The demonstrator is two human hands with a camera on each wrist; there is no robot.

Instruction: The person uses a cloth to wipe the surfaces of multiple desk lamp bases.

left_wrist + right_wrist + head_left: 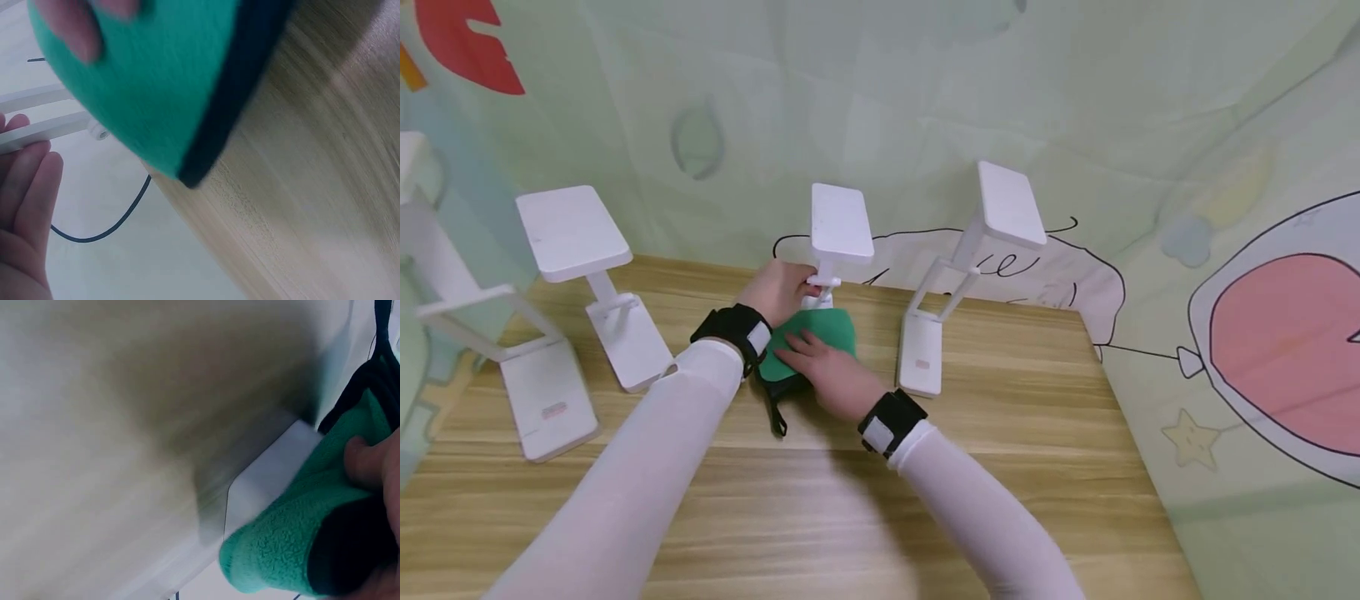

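Toward the back of the table stands a white folding stand (841, 225) with a flat rectangular top. My left hand (775, 292) grips its thin arm, and the left wrist view shows the fingers (34, 194) against a white bar (47, 129). In front, over the stand's base, lies a green cleaning cloth (831, 329) with black trim and a dark loop. My right hand (838, 379) holds the cloth from above. Fluffy green fabric (275, 550) bulges beside the thumb in the right wrist view, where a pale base corner (269, 478) shows beneath. The remaining base is hidden.
Another white stand (921, 350) is to the right. Two more are at left, one nearer stand (550, 400) and one farther stand (632, 342). A printed fabric curtain (910, 100) hangs behind the wooden table (760, 517).
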